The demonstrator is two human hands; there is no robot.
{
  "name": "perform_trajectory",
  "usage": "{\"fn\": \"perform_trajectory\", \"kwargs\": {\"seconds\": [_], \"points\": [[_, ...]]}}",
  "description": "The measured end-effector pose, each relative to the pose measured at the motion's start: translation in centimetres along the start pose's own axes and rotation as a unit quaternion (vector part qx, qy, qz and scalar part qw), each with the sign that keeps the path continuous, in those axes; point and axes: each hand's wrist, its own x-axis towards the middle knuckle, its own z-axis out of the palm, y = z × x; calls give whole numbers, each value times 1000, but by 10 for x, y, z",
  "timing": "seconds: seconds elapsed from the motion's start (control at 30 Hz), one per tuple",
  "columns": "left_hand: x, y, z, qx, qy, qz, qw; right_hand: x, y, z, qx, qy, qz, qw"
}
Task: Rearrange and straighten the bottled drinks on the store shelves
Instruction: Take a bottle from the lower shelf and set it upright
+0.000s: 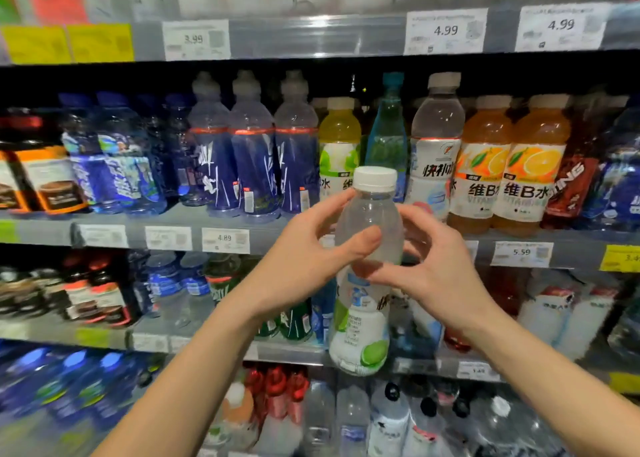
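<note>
Nearest, at frame centre, the left hand (pixel 304 249) and right hand (pixel 433 269) both curl round the shoulder of a white-capped bottle (pixel 367 283). It hangs upright, off the shelf, below the lime-label bottle (pixel 339 152) and tall grey-capped bottle (pixel 437 145); neither hand looks nearer.

Clear glossy plastic bottle (pixel 367 269); matt white cap (pixel 375 179)
</note>
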Motion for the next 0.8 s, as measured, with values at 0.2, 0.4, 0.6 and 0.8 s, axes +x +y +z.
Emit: {"fn": "perform_trajectory", "kwargs": {"seconds": [0.2, 0.4, 0.6, 0.8], "points": [[-65, -51, -38, 65, -34, -43, 996, -13, 0, 62, -42, -8, 19, 999], [-126, -105, -66, 109, 88, -66, 988, -24, 10, 141, -43, -27, 21, 999], [-174, -163, -105, 83, 155, -118, 977, -32, 41, 215, 3, -156, 44, 987], [-201, -219, -130, 68, 160, -165, 971, -19, 78, 246, 1, -279, 67, 958]]}}
